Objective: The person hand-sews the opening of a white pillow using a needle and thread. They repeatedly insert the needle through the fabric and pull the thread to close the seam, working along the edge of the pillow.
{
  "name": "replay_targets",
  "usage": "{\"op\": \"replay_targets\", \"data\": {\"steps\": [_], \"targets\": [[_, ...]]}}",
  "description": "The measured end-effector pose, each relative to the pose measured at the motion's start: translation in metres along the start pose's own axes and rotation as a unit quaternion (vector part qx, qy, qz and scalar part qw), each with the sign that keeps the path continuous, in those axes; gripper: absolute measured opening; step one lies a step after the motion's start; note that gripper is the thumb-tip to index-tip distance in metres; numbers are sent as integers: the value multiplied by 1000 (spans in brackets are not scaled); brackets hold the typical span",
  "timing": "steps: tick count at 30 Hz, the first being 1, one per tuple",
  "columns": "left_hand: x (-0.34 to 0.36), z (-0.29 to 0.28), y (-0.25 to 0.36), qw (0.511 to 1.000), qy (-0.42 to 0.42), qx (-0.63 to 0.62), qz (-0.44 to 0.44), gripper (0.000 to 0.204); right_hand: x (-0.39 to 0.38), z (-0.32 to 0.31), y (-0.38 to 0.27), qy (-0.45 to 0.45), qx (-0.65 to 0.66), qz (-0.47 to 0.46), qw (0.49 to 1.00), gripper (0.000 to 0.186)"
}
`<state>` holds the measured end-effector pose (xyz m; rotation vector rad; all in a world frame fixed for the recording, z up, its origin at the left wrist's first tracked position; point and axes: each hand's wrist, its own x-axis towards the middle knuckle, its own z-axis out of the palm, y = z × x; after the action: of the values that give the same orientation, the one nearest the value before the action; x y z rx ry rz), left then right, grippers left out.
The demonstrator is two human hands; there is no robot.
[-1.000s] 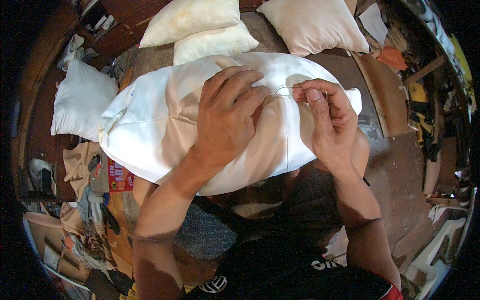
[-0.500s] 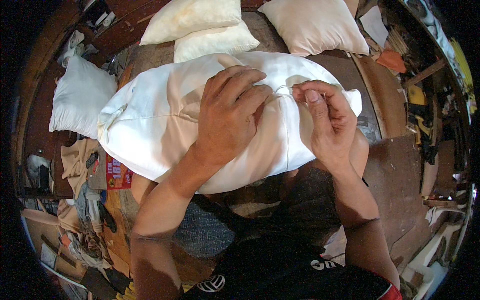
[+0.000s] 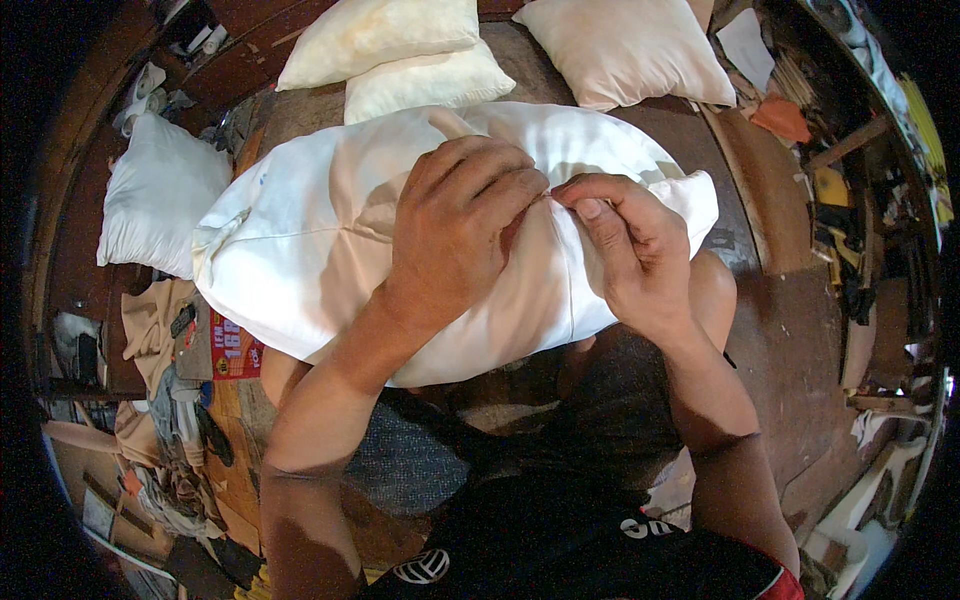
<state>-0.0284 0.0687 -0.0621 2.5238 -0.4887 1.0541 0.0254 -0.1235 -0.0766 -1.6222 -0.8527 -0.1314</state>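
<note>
A large, plump white cushion [image 3: 280,275] lies across my lap, with a seam running along its upper face. My left hand [image 3: 455,225] rests on it, fingers curled and closed on the fabric along the seam. Close beside it, my right hand [image 3: 640,245] is closed in a pinch, thumb against forefinger, its tips at the seam and almost meeting the left fingers. The thin curved needle in that pinch is now largely covered by the fingertips. I cannot make out any thread.
Two stacked cream cushions [image 3: 425,85] lie beyond, with another cushion [image 3: 630,50] to their right. A white cushion [image 3: 165,195] sits at the left. Crumpled cloths [image 3: 165,335] lie near a red printed sheet [image 3: 235,345]. Tools [image 3: 840,225] and wood pieces crowd the right side.
My right hand has moved left and in toward the left fingers, and the curved needle that showed between the hands is now mostly hidden. The left hand has barely moved.
</note>
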Motion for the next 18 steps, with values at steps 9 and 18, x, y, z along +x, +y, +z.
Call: {"op": "replay_targets", "data": {"steps": [9, 18], "targets": [[9, -29, 20, 962, -114, -138, -207, 20, 11, -7, 8, 59, 230, 78, 968, 19], [8, -26, 15, 938, -165, -159, -258, 24, 13, -10, 6, 32, 182, 101, 978, 18]]}}
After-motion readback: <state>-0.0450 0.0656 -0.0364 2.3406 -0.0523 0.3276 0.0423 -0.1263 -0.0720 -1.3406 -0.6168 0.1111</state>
